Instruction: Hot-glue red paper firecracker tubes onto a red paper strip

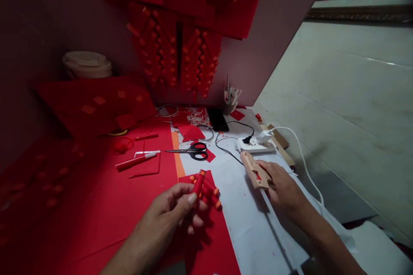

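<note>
Between the thumb and fingers of my left hand (pixel 176 210) is a red paper tube (pixel 199 183) with an orange band at its top, held upright at a tilt. Several similar orange-tipped red tubes (pixel 213 197) lie just beyond it on red paper (pixel 222 240), partly hidden by my fingers. My right hand (pixel 280 182) grips a beige glue gun (pixel 254 172), with a long white glue stick (pixel 274 219) trailing from its back. The gun's front end points away, near the power strip (pixel 256 145). Black-handled scissors (pixel 193 151) rest beyond my left hand.
A red pen (pixel 135 162) lies on the left red sheet. At the back are a dark phone (pixel 217 119), a pen cup (pixel 229 105) and white paper shreds (pixel 198 118). Black and white cables run by the power strip. Firecracker-like red strings (pixel 158 51) hang on the wall.
</note>
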Available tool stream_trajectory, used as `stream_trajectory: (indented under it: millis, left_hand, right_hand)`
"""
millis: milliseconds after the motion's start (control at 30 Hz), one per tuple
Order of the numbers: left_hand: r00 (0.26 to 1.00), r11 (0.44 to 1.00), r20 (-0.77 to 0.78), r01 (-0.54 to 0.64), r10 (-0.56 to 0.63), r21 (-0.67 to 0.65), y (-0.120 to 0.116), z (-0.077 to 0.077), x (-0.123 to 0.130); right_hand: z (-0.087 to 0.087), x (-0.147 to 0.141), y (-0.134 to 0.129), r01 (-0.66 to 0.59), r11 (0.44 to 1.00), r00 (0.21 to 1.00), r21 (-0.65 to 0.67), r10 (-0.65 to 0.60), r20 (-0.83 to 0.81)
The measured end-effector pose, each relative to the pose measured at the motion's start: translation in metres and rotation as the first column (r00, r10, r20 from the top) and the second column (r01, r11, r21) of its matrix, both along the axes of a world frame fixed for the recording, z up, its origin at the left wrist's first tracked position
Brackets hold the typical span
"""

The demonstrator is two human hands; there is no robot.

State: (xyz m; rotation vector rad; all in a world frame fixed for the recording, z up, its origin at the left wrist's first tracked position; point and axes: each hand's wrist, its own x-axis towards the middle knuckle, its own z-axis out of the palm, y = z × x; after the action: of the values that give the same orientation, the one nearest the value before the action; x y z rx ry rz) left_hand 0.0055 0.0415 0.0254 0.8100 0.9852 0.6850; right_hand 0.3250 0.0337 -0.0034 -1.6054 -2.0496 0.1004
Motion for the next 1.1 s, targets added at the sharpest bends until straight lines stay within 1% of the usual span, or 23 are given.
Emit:
stream_trajectory:
  millis: [133, 300, 367, 467, 533, 733, 833, 900, 967, 1033, 1067, 1100]
  left_hand:
    - [0.996, 0.997, -0.047, 0.077, -0.076, 0.030, 0.000, 0.003, 0.001]
    - [0.995, 0.999, -0.081, 0.052, -0.052, 0.005, -0.001, 0.002, 0.001]
    - [0.994, 0.998, -0.089, 0.062, -0.063, -0.015, -0.001, 0.002, 0.002]
    - [0.994, 0.997, -0.076, 0.071, -0.074, -0.039, -0.001, 0.001, 0.003]
    - [0.994, 0.996, -0.075, 0.071, -0.074, -0.047, 0.000, 0.000, 0.002]
    - [0.998, 0.997, -0.032, 0.061, -0.062, -0.052, 0.000, -0.005, 0.002]
    - [0.998, 0.996, -0.007, 0.057, -0.058, -0.071, -0.001, -0.007, 0.003]
    - [0.999, 0.996, 0.014, 0.052, -0.051, -0.074, -0.002, -0.008, 0.004]
    - [0.999, 0.997, 0.036, 0.036, -0.033, -0.073, -0.004, -0.007, 0.005]
    - [0.999, 0.996, 0.046, 0.031, -0.027, -0.081, -0.005, -0.006, 0.006]
    - [0.998, 0.996, 0.049, 0.036, -0.032, -0.087, -0.005, -0.006, 0.007]
    - [0.998, 0.995, 0.053, 0.050, -0.045, -0.091, -0.006, -0.005, 0.008]
  right_hand:
    - [-0.008, 0.022, 0.001, 0.011, 0.999, 0.998, -0.032, -0.009, 0.065]
    - [-0.009, 0.033, 0.005, -0.071, 0.992, 0.990, -0.108, 0.083, 0.112]
    - [-0.008, 0.037, 0.009, -0.114, 0.985, 0.985, -0.133, 0.129, 0.117]
    - [-0.007, 0.042, 0.013, -0.170, 0.974, 0.975, -0.151, 0.188, 0.116]
    - [-0.008, 0.045, 0.017, -0.186, 0.971, 0.972, -0.149, 0.204, 0.118]
    - [-0.011, 0.052, 0.025, -0.160, 0.981, 0.975, -0.111, 0.175, 0.136]
    - [0.000, 0.054, 0.019, -0.117, 0.990, 0.982, -0.077, 0.127, 0.138]
    - [0.014, 0.047, 0.007, -0.087, 0.995, 0.987, -0.053, 0.093, 0.130]
    - [0.028, 0.027, -0.010, -0.071, 0.996, 0.993, -0.045, 0.075, 0.091]
    - [0.039, -0.007, -0.026, -0.042, 0.993, 0.991, -0.112, 0.027, -0.132]
    - [0.041, -0.026, -0.033, -0.057, 0.982, 0.965, -0.181, 0.008, -0.263]
    - [0.042, -0.047, -0.038, -0.084, 0.967, 0.923, -0.239, -0.015, -0.385]
